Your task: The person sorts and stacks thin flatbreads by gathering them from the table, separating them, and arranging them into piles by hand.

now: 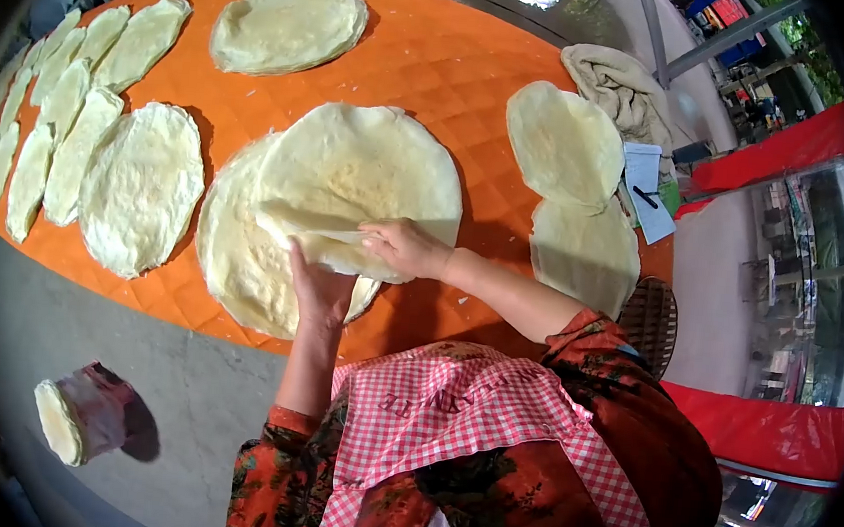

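Observation:
A large, thin round flatbread (371, 159) lies partly over another flatbread (233, 247) in the middle of the table, its near edge lifted and folded. My right hand (406, 248) is closed on that raised edge, with the fingers curled over it. Under the fold, my left hand (322, 290) grips the same flatbread from below; its thumb shows and most fingers are hidden beneath the sheet.
An orange cloth (440, 54) covers the table. Several flatbread piles (142, 189) line the left side, one pile (287, 26) sits at the back, and two overlapping flatbreads (565, 146) lie right. Nearby are a rumpled cloth (613, 90), a notepad with pen (649, 198) and a woven basket (650, 319).

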A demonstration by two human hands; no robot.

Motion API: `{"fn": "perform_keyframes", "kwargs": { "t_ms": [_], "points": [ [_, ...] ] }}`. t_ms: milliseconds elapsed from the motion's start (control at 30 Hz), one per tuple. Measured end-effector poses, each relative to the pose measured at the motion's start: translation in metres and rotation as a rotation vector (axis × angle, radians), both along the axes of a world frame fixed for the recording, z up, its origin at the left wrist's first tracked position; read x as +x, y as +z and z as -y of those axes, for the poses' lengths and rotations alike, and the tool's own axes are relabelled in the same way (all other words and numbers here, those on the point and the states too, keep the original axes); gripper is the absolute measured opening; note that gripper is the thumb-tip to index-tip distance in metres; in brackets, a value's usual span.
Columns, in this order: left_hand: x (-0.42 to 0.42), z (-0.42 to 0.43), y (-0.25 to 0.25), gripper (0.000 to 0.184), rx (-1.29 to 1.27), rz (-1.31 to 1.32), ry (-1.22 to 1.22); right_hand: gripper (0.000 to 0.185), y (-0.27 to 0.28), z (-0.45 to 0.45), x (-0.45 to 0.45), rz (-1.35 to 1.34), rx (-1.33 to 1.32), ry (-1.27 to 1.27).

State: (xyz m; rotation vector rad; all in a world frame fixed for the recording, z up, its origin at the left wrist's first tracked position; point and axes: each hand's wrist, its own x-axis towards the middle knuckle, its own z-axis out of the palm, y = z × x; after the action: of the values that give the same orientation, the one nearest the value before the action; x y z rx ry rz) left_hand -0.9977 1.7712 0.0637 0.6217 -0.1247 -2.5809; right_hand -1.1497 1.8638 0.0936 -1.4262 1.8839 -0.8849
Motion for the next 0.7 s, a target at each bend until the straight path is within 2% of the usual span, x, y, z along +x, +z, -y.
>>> {"fn": "perform_keyframes", "kwargs": {
  "t_ms": [33, 67, 100, 133, 167, 200, 233, 267, 300, 333, 367, 400, 433, 467, 500, 533, 567, 633, 700],
  "points": [
    [0.001, 0.000, -0.024, 0.058, -0.049, 0.052, -0.024, 0.032, 0.001, 0.002, -0.001, 0.036, 0.011, -0.050],
    [-0.001, 0.000, -0.037, 0.052, -0.100, 0.093, -0.058, 0.028, -0.010, 0.005, -0.005, -0.018, 0.032, 0.002],
    [-0.003, -0.002, -0.029, 0.049, -0.056, 0.233, 0.007, 0.025, -0.009, 0.008, -0.006, -0.037, 0.064, -0.014],
    [-0.002, -0.002, -0.059, 0.031, -0.170, 0.286, 0.000, 0.024, -0.009, 0.010, -0.008, -0.056, 0.097, -0.029],
    [0.000, -0.005, -0.050, 0.028, -0.222, 0.298, 0.005, 0.024, 0.012, 0.014, -0.011, -0.042, 0.144, -0.048],
    [0.010, 0.000, -0.082, 0.025, -0.235, 0.385, -0.046, 0.023, 0.013, 0.022, -0.028, -0.128, 0.106, -0.060],
    [0.017, 0.000, -0.082, 0.020, -0.315, 0.417, -0.073, 0.021, 0.013, 0.032, -0.051, -0.213, 0.071, -0.058],
    [0.016, -0.003, -0.079, 0.017, -0.319, 0.430, -0.021, 0.020, 0.010, 0.043, -0.091, -0.140, -0.077, -0.155],
    [0.023, -0.001, -0.094, 0.019, -0.285, 0.406, -0.023, 0.019, 0.015, 0.054, -0.141, -0.060, -0.226, -0.242],
    [0.030, 0.000, -0.101, 0.021, -0.292, 0.406, -0.029, 0.017, 0.041, 0.052, -0.191, 0.008, -0.171, -0.261],
    [0.033, 0.003, -0.103, 0.023, -0.303, 0.405, -0.030, 0.020, 0.074, 0.046, -0.231, 0.058, -0.089, -0.385],
    [0.031, 0.000, -0.090, 0.024, -0.295, 0.410, -0.008, 0.026, 0.113, 0.032, -0.253, 0.192, -0.143, -0.563],
    [0.029, -0.004, -0.078, 0.025, -0.284, 0.414, 0.016, 0.031, 0.111, 0.023, -0.310, 0.242, -0.117, -0.649],
    [0.034, -0.002, -0.090, 0.030, -0.255, 0.306, -0.009, 0.030, 0.115, 0.010, -0.346, 0.258, -0.219, -0.815],
    [0.030, -0.002, -0.080, 0.034, -0.198, 0.299, -0.012, 0.032, 0.108, -0.012, -0.389, 0.348, -0.306, -0.752],
    [0.030, -0.007, -0.060, 0.038, -0.136, 0.298, -0.013, 0.034, 0.124, -0.031, -0.394, 0.287, -0.274, -0.963],
    [0.031, -0.010, -0.048, 0.042, -0.071, 0.299, -0.008, 0.034, 0.098, -0.053, -0.437, 0.388, -0.390, -0.925],
    [0.034, -0.014, -0.044, 0.043, -0.098, 0.281, -0.075, 0.040, 0.042, -0.101, -0.493, 0.584, -0.572, -0.917],
    [0.026, -0.021, -0.030, 0.039, -0.163, 0.283, -0.094, 0.050, -0.011, -0.138, -0.511, -0.076, -0.260, -1.254]
  ]
}}
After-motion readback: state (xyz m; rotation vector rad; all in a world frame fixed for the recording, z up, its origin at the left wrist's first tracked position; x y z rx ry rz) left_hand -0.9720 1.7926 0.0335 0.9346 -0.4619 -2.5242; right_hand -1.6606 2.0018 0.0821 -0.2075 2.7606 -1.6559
